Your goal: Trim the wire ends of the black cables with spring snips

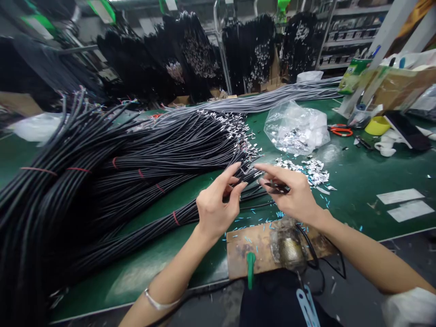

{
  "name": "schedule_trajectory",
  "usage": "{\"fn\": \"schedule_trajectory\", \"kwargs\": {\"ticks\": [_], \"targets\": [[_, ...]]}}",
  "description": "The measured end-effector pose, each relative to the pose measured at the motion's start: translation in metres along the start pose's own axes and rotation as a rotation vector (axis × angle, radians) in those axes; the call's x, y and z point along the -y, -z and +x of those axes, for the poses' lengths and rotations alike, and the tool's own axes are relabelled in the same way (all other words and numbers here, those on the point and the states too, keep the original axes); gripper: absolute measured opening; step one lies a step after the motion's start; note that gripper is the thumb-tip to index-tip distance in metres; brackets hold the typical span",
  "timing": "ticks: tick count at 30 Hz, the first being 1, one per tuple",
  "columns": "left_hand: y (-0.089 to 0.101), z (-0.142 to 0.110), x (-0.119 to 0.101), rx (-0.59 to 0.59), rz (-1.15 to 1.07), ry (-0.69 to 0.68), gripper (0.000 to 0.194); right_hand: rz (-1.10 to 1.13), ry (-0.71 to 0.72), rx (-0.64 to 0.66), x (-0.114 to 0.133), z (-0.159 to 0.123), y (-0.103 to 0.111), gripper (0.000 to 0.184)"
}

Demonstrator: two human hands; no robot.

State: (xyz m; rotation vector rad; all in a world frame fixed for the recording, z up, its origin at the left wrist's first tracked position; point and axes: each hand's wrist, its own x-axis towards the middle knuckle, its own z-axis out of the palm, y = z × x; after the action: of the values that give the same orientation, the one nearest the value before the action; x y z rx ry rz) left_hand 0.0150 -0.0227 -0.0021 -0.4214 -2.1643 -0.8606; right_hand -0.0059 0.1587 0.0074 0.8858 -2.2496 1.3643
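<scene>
My left hand point(218, 202) is curled at the stripped ends of the black cables, its thumb and index finger close around a cable end point(246, 170) with pale, silvery strands. Facing it across a small gap is my right hand point(293, 190), its index finger reaching to the same strands. A small dark hand tool point(277, 187) is tucked in the right hand's curled fingers; its exact kind is hard to make out. Just behind both hands lies a big pile of black cables point(170, 154), tied in bundles with red bands, their bare ends pointing right.
Silvery scraps point(315, 170) and a clear plastic bag point(296, 129) lie beyond my right hand. Orange-handled scissors point(340, 130) and a phone point(407, 130) are further right. A wooden board point(238, 254) with a metal device point(289, 247) sits at the near edge. Grey cables point(265, 101) stretch behind.
</scene>
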Motion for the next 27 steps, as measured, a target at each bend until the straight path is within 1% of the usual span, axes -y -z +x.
{"fn": "schedule_trajectory", "kwargs": {"ticks": [2,3,6,9,10,12,17,20,24,27], "targets": [[0.001,-0.001,-0.001,-0.003,0.048,-0.035,0.04,-0.004,0.019,0.009,0.001,-0.002,-0.001,0.044],[0.001,-0.001,-0.001,0.008,0.075,-0.061,0.04,-0.004,0.025,0.008,0.001,-0.002,-0.002,0.045],[0.001,-0.001,-0.002,0.03,0.132,-0.13,0.031,0.036,0.024,0.031,0.001,-0.003,-0.003,0.048],[0.001,-0.001,-0.003,-0.007,0.079,-0.101,0.021,0.156,0.006,0.085,0.003,-0.003,-0.003,0.05],[0.001,-0.001,-0.004,-0.012,0.047,-0.071,0.018,0.19,-0.002,0.1,0.003,-0.003,-0.003,0.05],[0.003,0.0,-0.005,0.014,-0.028,0.014,0.017,0.212,-0.01,0.116,0.003,-0.004,-0.004,0.05],[0.006,0.006,-0.008,0.214,-0.335,0.254,0.022,0.152,-0.003,0.133,0.0,-0.007,-0.009,0.06],[0.006,0.009,-0.008,0.293,-0.506,0.395,0.027,0.174,-0.023,0.177,0.0,-0.006,-0.009,0.063],[0.004,0.012,-0.009,0.315,-0.673,0.596,0.033,0.233,-0.066,0.218,0.003,-0.004,-0.009,0.059],[0.003,0.013,-0.009,0.307,-0.727,0.673,0.035,0.237,-0.06,0.232,0.004,-0.005,-0.009,0.06]]}}
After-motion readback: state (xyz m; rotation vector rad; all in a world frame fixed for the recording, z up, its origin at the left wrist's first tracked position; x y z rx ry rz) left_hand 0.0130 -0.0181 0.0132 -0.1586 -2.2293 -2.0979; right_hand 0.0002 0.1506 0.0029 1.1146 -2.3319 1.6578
